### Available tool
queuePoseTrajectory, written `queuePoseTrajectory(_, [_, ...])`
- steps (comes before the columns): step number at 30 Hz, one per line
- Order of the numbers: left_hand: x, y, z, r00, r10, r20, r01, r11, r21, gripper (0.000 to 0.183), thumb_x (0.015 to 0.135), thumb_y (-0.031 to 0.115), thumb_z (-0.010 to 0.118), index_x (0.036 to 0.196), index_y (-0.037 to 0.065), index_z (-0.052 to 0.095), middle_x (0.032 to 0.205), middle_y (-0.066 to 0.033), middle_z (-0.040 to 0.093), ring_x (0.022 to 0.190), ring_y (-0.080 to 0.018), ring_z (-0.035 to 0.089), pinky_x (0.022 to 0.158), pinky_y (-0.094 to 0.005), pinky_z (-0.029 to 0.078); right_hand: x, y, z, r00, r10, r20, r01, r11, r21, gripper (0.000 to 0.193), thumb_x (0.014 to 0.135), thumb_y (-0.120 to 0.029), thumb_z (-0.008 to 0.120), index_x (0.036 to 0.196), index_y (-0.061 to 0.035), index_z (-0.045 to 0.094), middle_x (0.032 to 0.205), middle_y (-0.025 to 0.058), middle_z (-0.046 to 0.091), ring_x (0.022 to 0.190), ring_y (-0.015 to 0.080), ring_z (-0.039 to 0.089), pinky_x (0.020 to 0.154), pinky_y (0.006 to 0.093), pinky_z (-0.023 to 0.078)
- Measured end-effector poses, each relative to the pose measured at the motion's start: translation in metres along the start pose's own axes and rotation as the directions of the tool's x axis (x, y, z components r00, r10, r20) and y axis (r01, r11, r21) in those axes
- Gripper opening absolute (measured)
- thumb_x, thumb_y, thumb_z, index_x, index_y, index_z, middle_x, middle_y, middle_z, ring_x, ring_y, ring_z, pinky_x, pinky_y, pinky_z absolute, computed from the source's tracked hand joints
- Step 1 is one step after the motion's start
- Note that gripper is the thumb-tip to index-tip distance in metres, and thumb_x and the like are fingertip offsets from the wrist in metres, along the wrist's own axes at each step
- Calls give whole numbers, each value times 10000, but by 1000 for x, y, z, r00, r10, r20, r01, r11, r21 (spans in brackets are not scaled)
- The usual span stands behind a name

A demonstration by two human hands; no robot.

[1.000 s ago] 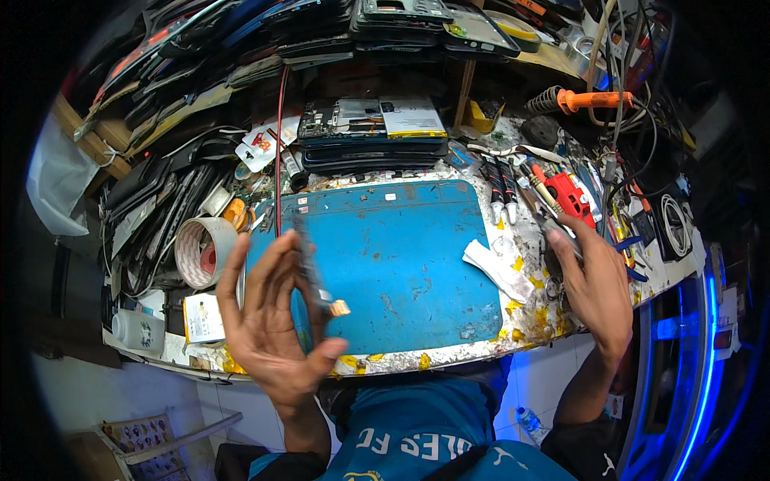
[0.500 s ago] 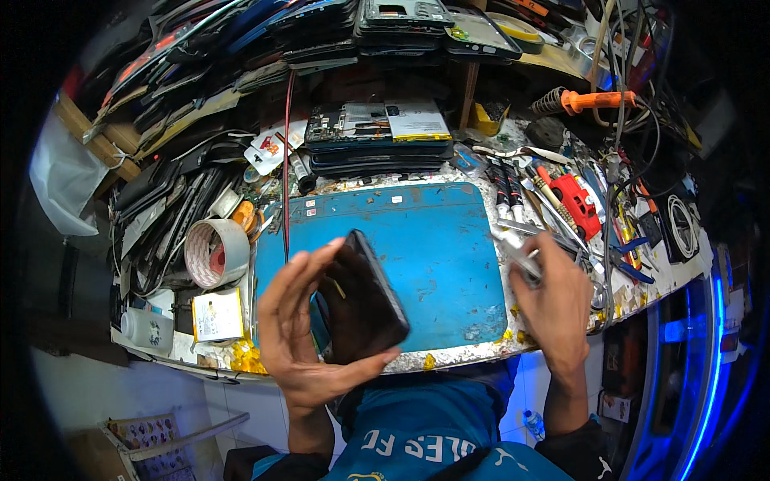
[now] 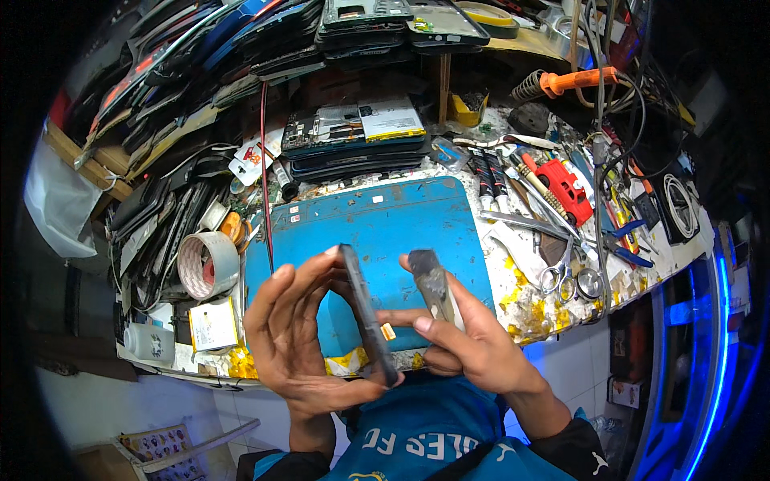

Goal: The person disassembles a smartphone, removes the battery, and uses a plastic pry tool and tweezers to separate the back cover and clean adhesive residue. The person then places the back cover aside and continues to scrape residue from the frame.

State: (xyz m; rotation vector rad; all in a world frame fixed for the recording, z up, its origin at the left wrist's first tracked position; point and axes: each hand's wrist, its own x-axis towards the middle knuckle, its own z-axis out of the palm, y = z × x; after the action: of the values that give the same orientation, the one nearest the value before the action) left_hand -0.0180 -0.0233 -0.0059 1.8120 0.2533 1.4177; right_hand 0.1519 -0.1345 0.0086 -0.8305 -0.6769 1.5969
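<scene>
My left hand (image 3: 282,333) holds a dark smartphone (image 3: 366,311) by its two ends, between thumb and fingers. The phone stands almost edge-on above the blue work mat (image 3: 337,220). My right hand (image 3: 485,353) grips a short, worn tool (image 3: 435,287) with a dark, blunt upper end and a pale grey body. Its exact kind does not show. The tool points upward, just right of the phone and apart from it. The right index finger lies along the tool's far side, and other fingers curl beneath it. A small orange-and-white patch (image 3: 388,331) shows between phone and tool.
Stacked opened phones (image 3: 353,144) stand behind the mat. At left are a tape roll (image 3: 207,266), a battery (image 3: 215,324) and piled phone parts. Scissors (image 3: 553,276), blue-handled pliers (image 3: 630,244) and a red tool (image 3: 564,188) lie at right, below an orange-handled soldering iron (image 3: 573,82).
My right hand has come left from the tools at the right, bringing the worn tool beside the phone. My left hand has turned the phone edge-on. The whole view has shifted slightly.
</scene>
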Motion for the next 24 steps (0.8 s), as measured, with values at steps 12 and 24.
queuePoseTrajectory(12, [17, -1, 7, 859, -189, 475, 44, 953, 300, 860, 646, 172, 927, 1375, -1, 505, 1328, -208, 611, 1193, -381, 620, 1018, -460, 494, -30, 0, -11, 983, 66, -171, -6, 945, 328, 574, 1061, -109, 408, 1594, -84, 195, 819, -15, 374, 480, 22, 232, 466, 222, 202])
queuePoseTrajectory(24, [18, -2, 17, 726, -402, 558, 24, 826, 563, 908, 576, 216, 956, 1351, 10, 531, 1346, -192, 602, 1259, -388, 553, 1072, -460, 456, -55, 1, -23, 627, -601, -496, 98, 692, -715, 434, 1062, -420, 492, 986, -21, 645, 835, 89, 690, 549, 144, 507, 518, 305, 388])
